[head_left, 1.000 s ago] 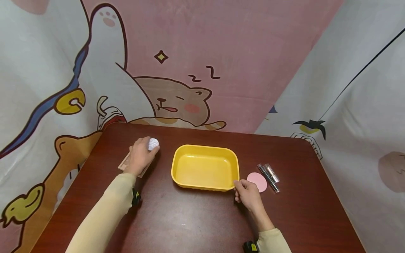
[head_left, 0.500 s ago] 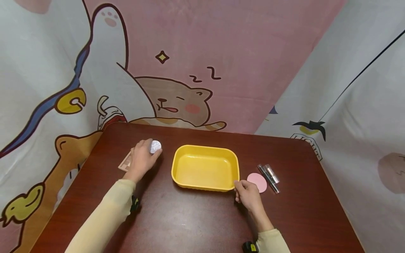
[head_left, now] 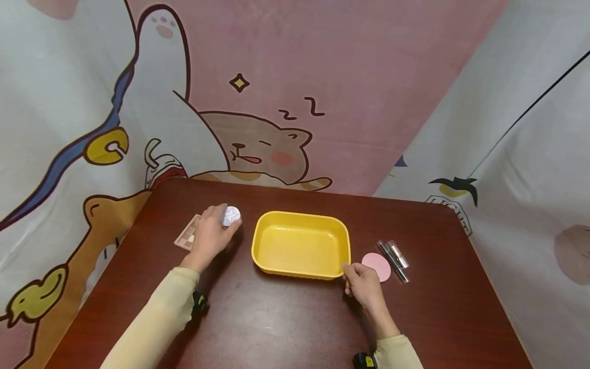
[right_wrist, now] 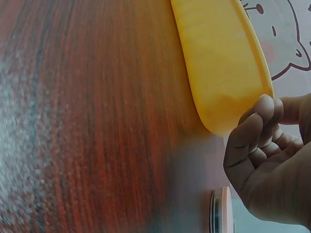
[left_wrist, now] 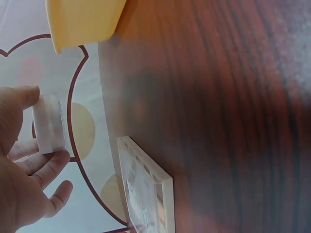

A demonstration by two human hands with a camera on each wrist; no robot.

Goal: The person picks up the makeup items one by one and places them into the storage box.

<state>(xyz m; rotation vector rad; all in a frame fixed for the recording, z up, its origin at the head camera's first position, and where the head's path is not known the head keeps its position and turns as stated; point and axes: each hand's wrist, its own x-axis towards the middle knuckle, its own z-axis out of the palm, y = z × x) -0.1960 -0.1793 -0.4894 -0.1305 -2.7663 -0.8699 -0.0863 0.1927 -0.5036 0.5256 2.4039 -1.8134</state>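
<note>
My left hand (head_left: 211,237) grips a small round white powder case (head_left: 232,216) with a pale patterned top. In the left wrist view the case (left_wrist: 48,124) is seen edge-on between thumb and fingers, raised off the table. Below that hand lies a beige eyeshadow palette (head_left: 186,237), partly covered by it in the head view. A yellow plastic tray (head_left: 299,246) stands mid-table with nothing in it. My right hand (head_left: 362,285) pinches the tray's near right corner at the rim, thumb and curled fingers showing in the right wrist view.
Right of the tray lie a round pink compact (head_left: 376,267), a slim dark pencil-like tube (head_left: 393,261) and a short clear-and-silver lipstick-like tube (head_left: 398,254). A curtain (head_left: 350,92) printed with cartoon animals hangs behind the brown table (head_left: 276,328).
My left hand has lifted the powder case off the palette and moved a little right toward the tray, uncovering more of the palette. The right hand stays at the tray's corner.
</note>
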